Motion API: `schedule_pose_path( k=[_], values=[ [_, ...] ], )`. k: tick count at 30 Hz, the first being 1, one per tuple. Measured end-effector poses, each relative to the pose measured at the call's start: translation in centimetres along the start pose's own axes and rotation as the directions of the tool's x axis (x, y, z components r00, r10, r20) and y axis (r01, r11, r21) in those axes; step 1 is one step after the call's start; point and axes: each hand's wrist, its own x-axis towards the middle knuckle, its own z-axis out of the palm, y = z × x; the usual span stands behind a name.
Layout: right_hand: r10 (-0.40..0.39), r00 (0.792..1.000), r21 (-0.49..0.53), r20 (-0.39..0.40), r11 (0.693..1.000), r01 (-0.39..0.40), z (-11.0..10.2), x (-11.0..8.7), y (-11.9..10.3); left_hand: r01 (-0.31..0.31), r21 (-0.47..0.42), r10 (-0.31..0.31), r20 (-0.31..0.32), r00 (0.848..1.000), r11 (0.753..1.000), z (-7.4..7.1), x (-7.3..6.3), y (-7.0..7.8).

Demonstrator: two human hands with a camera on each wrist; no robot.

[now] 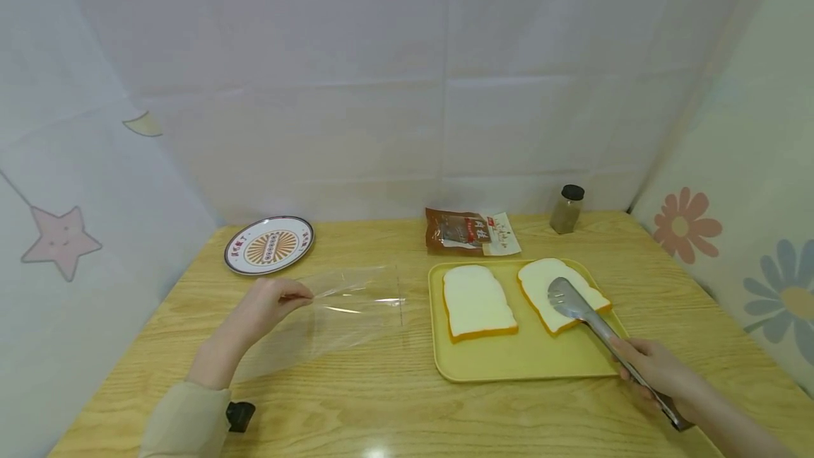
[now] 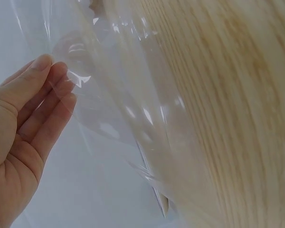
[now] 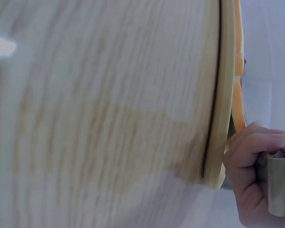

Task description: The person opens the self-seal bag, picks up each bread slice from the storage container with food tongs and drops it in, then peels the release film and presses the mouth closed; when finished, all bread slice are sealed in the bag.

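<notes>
My left hand (image 1: 270,306) pinches the edge of a clear plastic bag (image 1: 356,306) between thumb and fingertips; in the left wrist view the thin film (image 2: 109,104) spreads out from the fingertips. My right hand (image 1: 658,370) grips metal tongs (image 1: 598,324), whose slotted head lies over the right bread slice (image 1: 540,288). Whether the tongs' lower arm is under that slice is hidden. A second bread slice (image 1: 478,302) lies flat at the left of the yellow tray (image 1: 496,366). The right wrist view shows the fingers curled round the tongs' handle end (image 3: 279,185).
Behind the tray lies a brown and white food packet (image 1: 470,232). A dark-lidded jar (image 1: 566,210) stands at the back right. A round printed plate (image 1: 269,244) sits at the back left, beyond my left hand. Cloth walls (image 1: 381,133) border the wooden table (image 1: 356,401).
</notes>
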Motion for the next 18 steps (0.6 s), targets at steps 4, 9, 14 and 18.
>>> schedule_pose_path(
  k=[4, 9, 14, 18],
  values=[
    [0.03, 0.995, -0.042, -0.095, 0.999, -0.034, 0.1, 0.0, -0.1, 0.007, 0.002, -0.007, 0.007, 1.0, 1.0, 0.0, -0.1, -0.1],
    [0.044, 0.982, -0.06, -0.183, 0.997, -0.056, 0.0, -0.2, -0.2, 0.023, 0.001, -0.023, 0.019, 1.0, 1.0, -0.1, -0.2, 0.0],
    [0.037, 0.98, -0.043, -0.193, 0.998, -0.047, -0.6, -0.4, -0.6, 0.029, -0.004, -0.029, 0.023, 0.999, 1.0, -0.2, -0.2, 0.1],
    [0.025, 0.99, -0.021, -0.14, 0.999, -0.028, -1.2, -0.5, -1.1, 0.024, -0.007, -0.024, 0.021, 0.999, 1.0, -0.2, -0.2, 0.2]
  ],
)
